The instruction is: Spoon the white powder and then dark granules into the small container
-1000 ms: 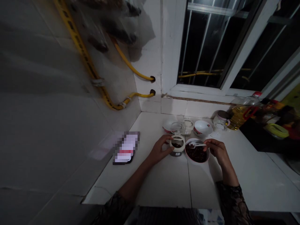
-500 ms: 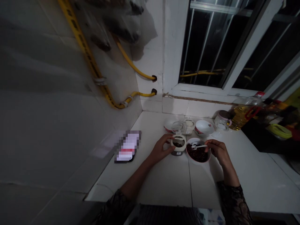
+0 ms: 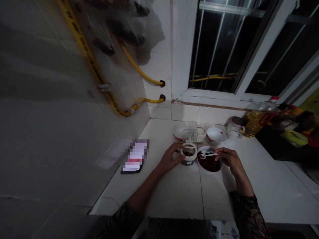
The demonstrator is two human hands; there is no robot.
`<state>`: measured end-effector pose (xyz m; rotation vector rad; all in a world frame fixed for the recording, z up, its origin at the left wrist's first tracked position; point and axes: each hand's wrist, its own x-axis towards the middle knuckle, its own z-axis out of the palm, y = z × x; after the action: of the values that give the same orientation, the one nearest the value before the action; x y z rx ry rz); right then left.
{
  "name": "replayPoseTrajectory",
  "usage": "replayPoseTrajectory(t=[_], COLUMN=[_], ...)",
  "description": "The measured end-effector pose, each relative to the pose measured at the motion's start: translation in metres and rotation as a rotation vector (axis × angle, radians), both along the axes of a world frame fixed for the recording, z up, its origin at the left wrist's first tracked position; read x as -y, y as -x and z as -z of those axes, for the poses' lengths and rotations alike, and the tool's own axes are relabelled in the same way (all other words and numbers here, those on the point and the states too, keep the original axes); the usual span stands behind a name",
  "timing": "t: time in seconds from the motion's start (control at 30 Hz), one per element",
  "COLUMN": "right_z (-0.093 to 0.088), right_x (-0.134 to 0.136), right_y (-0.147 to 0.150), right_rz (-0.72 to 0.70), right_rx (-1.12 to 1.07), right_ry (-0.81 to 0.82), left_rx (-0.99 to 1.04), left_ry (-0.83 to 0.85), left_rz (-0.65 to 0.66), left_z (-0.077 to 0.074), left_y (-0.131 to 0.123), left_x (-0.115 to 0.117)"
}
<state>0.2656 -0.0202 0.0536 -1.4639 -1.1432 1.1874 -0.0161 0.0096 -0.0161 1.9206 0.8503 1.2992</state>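
Observation:
My left hand (image 3: 173, 156) grips a small jar (image 3: 188, 162) with a pale rim, fingers behind it and thumb in front; dark bits lie inside. Just right of the jar stands a bowl (image 3: 210, 170) with a pinkish rim, holding a dark red-brown chunky mixture (image 3: 210, 162). Over that bowl, my right hand (image 3: 229, 159) pinches the handle of a small white spoon (image 3: 208, 155). The spoon's head hangs above the left part of the mixture; whether it carries anything is too small to tell.
Behind stand a white bowl (image 3: 216, 135), a pale-filled jar (image 3: 200, 134), another bowl (image 3: 177, 133) and a lidded glass mug (image 3: 235, 127). An oil bottle (image 3: 256, 121) and a black box of condiments (image 3: 271, 142) are at right. A phone (image 3: 136, 157) leans near the left wall.
The spoon has shifted slightly left over the bowl, its head turned a little. My left hand stays on the jar. The whole view has moved slightly.

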Motion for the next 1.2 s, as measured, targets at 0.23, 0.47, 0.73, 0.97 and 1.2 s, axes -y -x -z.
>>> replayPoseTrajectory(t=[0.23, 0.47, 0.73, 0.97, 1.2], right_z=[0.001, -0.006, 0.001, 0.004, 0.005], right_x=[0.0, 0.004, 0.02, 0.024, 0.013], right_y=[-0.006, 0.004, 0.047, 0.025, -0.002], right_rz=[0.051, 0.052, -0.165, -0.067, 0.0], right_rx=[-0.122, -0.156, 0.314, 0.452, 0.436], right_ry=[-0.012, -0.147, -0.505, -0.601, -0.329], left_rx=[0.012, 0.012, 0.021, 0.006, 0.007], left_ry=[0.008, 0.026, 0.015, 0.012, 0.02], left_rz=[-0.005, 0.004, 0.001, 0.007, -0.005], left_z=[0.001, 0.0, 0.0, -0.005, -0.005], left_y=[-0.001, -0.001, -0.001, -0.001, -0.001], left_x=[-0.001, -0.001, 0.0, 0.002, 0.002])
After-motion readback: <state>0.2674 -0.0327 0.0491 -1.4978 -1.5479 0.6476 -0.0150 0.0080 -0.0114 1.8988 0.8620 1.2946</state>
